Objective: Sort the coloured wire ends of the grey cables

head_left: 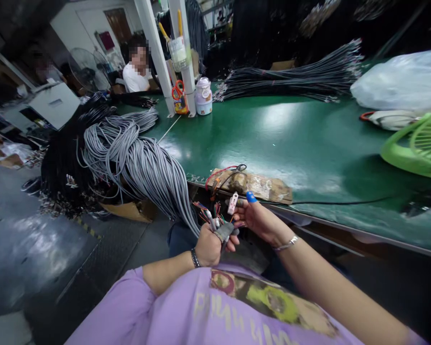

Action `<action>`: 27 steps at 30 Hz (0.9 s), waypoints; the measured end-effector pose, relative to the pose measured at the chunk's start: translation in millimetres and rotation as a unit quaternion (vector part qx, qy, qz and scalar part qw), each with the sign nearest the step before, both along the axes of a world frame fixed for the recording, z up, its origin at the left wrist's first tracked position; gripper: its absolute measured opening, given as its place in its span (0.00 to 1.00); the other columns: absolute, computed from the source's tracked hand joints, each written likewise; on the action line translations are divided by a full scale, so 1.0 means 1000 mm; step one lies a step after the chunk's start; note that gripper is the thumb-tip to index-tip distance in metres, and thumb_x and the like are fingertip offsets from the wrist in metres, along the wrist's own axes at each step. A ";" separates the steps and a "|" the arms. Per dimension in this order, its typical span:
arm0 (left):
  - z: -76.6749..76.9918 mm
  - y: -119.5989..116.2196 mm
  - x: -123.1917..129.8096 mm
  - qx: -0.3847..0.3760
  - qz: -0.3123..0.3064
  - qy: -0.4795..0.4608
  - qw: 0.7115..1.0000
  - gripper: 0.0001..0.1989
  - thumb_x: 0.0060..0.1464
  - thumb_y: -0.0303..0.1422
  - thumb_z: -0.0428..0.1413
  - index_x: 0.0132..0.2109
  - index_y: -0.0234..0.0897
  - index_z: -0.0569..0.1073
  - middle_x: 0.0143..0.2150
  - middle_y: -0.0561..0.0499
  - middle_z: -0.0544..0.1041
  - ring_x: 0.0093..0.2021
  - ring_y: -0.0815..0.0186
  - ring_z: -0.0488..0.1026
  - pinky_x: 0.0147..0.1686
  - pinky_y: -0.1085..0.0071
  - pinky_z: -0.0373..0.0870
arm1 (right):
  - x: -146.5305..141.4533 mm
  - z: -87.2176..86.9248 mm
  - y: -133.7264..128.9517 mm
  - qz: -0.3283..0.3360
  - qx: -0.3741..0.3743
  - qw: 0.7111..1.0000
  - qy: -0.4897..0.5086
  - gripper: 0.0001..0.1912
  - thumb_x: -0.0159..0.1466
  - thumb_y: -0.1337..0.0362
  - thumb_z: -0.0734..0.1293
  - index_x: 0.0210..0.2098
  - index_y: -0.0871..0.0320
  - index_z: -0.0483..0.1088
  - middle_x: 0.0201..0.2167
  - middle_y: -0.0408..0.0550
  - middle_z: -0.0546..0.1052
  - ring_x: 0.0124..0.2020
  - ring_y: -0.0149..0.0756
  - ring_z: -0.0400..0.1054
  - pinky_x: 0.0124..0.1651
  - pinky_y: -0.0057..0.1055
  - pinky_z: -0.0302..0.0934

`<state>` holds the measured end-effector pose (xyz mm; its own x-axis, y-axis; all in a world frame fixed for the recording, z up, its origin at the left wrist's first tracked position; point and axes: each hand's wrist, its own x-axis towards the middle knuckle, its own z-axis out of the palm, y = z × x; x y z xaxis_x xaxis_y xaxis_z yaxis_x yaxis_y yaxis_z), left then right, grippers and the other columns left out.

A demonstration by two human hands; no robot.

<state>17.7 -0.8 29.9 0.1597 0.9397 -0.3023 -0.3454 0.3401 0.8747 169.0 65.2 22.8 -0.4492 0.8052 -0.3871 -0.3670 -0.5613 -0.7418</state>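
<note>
Ahead, worn board [267, 187], bottle [204, 101], left fingers [231, 245] clamping cables [210, 219], right fingers [251, 197] at pink piece [232, 204], grip unclear

A lavender shirt [172, 306] with short sleeves carries a brown and yellow-green print [273, 299] above pale looping letters [237, 316]. The left hand [208, 247] has a dark beaded-looking bracelet [195, 258] at its wrist and a grey thumb cover [223, 232]; the right hand [260, 219] has a silver bracelet [286, 244] and a bright blue fingertip cover [251, 197]. Dark trousers [177, 239] show below
</note>
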 end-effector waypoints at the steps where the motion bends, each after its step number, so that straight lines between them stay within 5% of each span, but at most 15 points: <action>1: 0.001 0.000 0.002 0.005 0.007 -0.003 1.000 0.22 0.45 0.48 0.62 0.28 0.30 0.72 0.19 0.50 0.73 0.13 0.74 0.64 0.13 0.79 0.55 | -0.004 0.001 0.001 -0.003 0.002 1.000 0.006 0.24 0.59 0.42 0.65 0.32 0.59 0.72 0.28 0.47 0.73 0.25 0.30 0.64 0.28 0.27 0.61; 7: 0.006 0.005 0.004 0.011 0.055 -0.024 0.998 0.22 0.44 0.48 0.63 0.27 0.30 0.72 0.19 0.50 0.73 0.13 0.75 0.64 0.12 0.80 0.53 | -0.025 0.003 -0.002 -0.060 0.061 0.996 0.007 0.24 0.52 0.43 0.71 0.25 0.59 0.67 0.19 0.41 0.65 0.21 0.27 0.56 0.25 0.26 0.54; 13: 0.005 0.007 0.002 0.000 0.063 -0.026 0.998 0.22 0.43 0.48 0.63 0.28 0.30 0.72 0.19 0.50 0.73 0.13 0.75 0.64 0.12 0.80 0.54 | -0.026 -0.011 -0.010 -0.205 0.136 0.967 -0.061 0.23 0.53 0.43 0.70 0.24 0.58 0.66 0.20 0.41 0.66 0.22 0.28 0.56 0.27 0.27 0.54; 19: 0.004 0.005 0.006 0.010 0.048 -0.021 0.999 0.22 0.44 0.48 0.63 0.28 0.30 0.72 0.19 0.50 0.73 0.13 0.75 0.64 0.12 0.79 0.54 | -0.028 -0.014 -0.006 -0.081 0.056 0.995 0.034 0.26 0.54 0.39 0.67 0.30 0.58 0.71 0.22 0.46 0.71 0.20 0.32 0.61 0.25 0.31 0.59; 27: 0.003 0.007 0.007 -0.011 0.036 0.016 0.999 0.23 0.42 0.49 0.63 0.28 0.30 0.72 0.18 0.50 0.72 0.13 0.75 0.63 0.12 0.80 0.53 | -0.033 -0.013 -0.004 -0.055 0.017 0.993 0.100 0.26 0.57 0.39 0.64 0.31 0.58 0.70 0.20 0.44 0.72 0.13 0.31 0.60 0.14 0.29 0.55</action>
<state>25.1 6.7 32.7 0.0814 0.9416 -0.3267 -0.3419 0.3343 0.8783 136.2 61.2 9.4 -0.4225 0.8651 -0.2704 -0.5667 -0.4850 -0.6660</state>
